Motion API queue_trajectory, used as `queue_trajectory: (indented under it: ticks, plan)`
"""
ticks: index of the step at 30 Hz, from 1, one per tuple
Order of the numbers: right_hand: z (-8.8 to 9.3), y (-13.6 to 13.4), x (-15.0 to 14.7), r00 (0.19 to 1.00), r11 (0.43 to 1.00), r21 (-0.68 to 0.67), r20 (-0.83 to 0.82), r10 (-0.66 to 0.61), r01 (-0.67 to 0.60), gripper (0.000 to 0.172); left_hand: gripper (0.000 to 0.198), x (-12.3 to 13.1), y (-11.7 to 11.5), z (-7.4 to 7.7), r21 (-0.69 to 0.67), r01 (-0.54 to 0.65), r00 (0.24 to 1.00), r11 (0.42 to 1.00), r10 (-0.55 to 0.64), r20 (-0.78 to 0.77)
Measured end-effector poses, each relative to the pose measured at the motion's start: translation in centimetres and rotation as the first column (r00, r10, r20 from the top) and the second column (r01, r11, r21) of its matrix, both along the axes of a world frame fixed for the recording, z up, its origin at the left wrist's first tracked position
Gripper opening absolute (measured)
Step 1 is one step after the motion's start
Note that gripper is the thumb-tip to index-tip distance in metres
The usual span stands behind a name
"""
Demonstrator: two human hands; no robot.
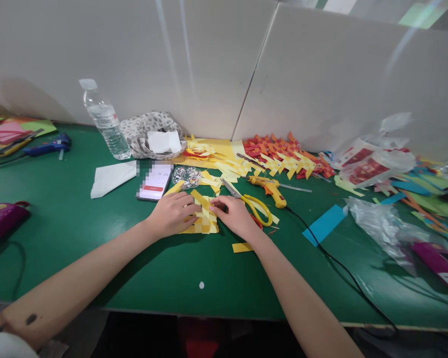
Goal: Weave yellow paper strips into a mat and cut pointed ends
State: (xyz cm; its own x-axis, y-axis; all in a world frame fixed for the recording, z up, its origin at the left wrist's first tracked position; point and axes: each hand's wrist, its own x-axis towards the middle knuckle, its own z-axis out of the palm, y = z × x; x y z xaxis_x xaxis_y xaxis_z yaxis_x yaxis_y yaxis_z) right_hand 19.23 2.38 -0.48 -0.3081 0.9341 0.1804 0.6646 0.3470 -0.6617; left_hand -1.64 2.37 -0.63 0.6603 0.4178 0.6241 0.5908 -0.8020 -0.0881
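Note:
A woven piece of pale and deeper yellow paper strips (pixel 208 223) lies on the green table between my hands. My left hand (pixel 174 211) is closed over its left side, with the fingers bent onto the weave and one strip sticking out above them. The thumb and fingers of my right hand (pixel 231 213) pinch a yellow paper strip (pixel 201 200) at the weave's upper right. Right beside that hand are yellow-handled scissors (pixel 259 208), blades pointing away to the left. A loose yellow strip (pixel 242 247) lies by my right wrist.
Behind the weave are a phone (pixel 155 183), a round bead tray (pixel 186 176) and a water bottle (pixel 106 122). A yellow glue gun (pixel 271 189) trails a black cord rightward. Orange and yellow woven paper fish (pixel 276 151) are piled against the partition. Plastic bags (pixel 373 159) stand right.

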Motion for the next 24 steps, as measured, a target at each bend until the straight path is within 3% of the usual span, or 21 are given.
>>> queue_trajectory:
  ticks: [5, 10, 17, 24]
  plan:
    - [0.17, -0.07, 0.05, 0.997, 0.997, 0.043, 0.059, 0.059, -0.062, 0.015, 0.019, -0.03, -0.20, 0.15, 0.039, 0.016, 0.999, 0.999, -0.014, -0.050]
    - [0.34, -0.14, 0.09, 0.989, 0.992, 0.074, 0.110, 0.094, -0.103, 0.016, 0.020, 0.01, 0.16, 0.02, -0.052, -0.021, 0.998, 0.998, 0.018, -0.060]
    - [0.45, -0.22, 0.02, 0.986, 0.990, 0.060, 0.114, 0.124, -0.131, 0.012, 0.053, 0.03, -0.06, -0.08, -0.239, -0.088, 0.996, 0.967, 0.084, -0.030]
    - [0.64, -0.40, -0.22, 0.993, 0.994, 0.046, 0.066, 0.099, -0.102, 0.007, 0.056, 0.09, -0.23, 0.00, -0.310, -0.104, 0.992, 0.945, 0.075, -0.101]
